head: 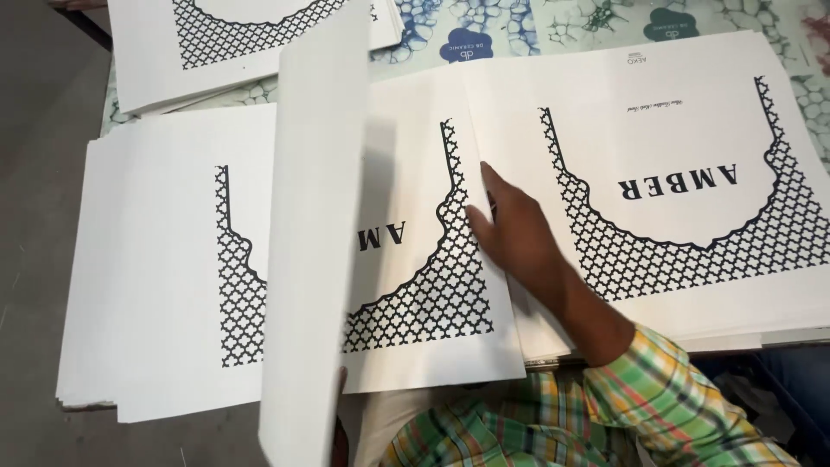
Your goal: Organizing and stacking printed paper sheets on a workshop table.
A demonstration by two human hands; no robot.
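Centrally, the right hand (510, 229) lies flat with fingers spread on a white printed sheet (432, 285) bearing a black lattice border, pressing it near its right edge. Only a sliver of the left hand (340, 432) shows, and its grip cannot be told, at the bottom edge of a raised blank sheet (311, 233) standing nearly upright. Stacks of like sheets (692, 173) lie on the patterned table (571, 22)

Printed sheets (657, 173): smooth matt white paper or thin card, with flat black lattice print. Raised sheet (311, 233): same stock, plain matt back. Sleeve (683, 398): woven checked cloth. Surface (519, 26): glossy patterned covering. Floor (43, 173): dull grey.
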